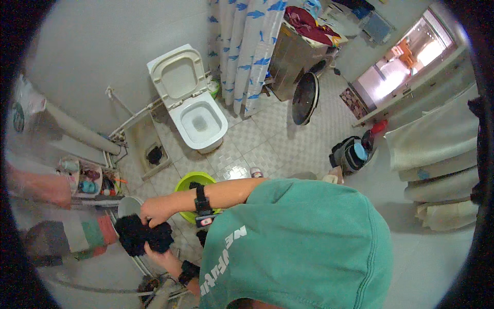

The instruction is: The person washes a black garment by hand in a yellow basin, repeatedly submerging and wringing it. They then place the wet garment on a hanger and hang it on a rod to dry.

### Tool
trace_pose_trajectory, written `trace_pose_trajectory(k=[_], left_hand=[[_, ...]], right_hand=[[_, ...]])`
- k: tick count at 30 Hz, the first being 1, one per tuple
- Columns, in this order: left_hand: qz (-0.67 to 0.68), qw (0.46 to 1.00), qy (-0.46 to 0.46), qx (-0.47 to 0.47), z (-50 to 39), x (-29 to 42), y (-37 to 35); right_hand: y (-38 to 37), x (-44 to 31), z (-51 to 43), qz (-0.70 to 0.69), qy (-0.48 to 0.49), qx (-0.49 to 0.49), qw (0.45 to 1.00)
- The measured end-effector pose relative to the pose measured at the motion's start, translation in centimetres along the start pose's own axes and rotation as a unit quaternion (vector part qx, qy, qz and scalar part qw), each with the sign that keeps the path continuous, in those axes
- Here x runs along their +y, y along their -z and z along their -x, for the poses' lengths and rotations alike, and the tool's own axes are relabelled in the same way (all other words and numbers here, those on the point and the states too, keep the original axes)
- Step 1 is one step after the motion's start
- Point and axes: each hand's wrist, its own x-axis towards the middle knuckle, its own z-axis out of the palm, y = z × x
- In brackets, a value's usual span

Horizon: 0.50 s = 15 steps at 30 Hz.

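Note:
A bundled black cloth (pixel 142 235) is held between my two hands at the lower left. My right hand (pixel 156 210) grips its upper side, and the forearm above a green bucket or basin (pixel 197 177) wears a black strap. From below, my left hand (pixel 158 257) holds the same bundle; its wrist also has a black strap, and its fingers are partly hidden by the cloth. Behind the bundle shows the rim of a round pale container (pixel 129 204). Something dark lies in the green vessel, which my right forearm partly covers.
A toilet (pixel 200 119) with its lid raised stands ahead, beside a floor basin (pixel 146 143) and a patterned shower curtain (pixel 247 50). Left are a rack of small items (pixel 88 179) and hanging cloths (pixel 85 231). A dark round tub (pixel 305 98) stands right of the curtain, near a doorway (pixel 405 61).

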Motion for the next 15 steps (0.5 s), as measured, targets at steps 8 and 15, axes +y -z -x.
trace_pose_trajectory(k=[8,15], left_hand=[[-0.143,0.966,0.026,0.214,3.0,-2.3,-0.7],[-0.187,0.950,0.008,0.249,3.2,2.4,-13.5]], right_hand=[[17.7,7.9,24.7,0.133,-0.199,0.116,0.964],[27.2,12.5,55.0,0.022,-0.497,0.402,0.769]])
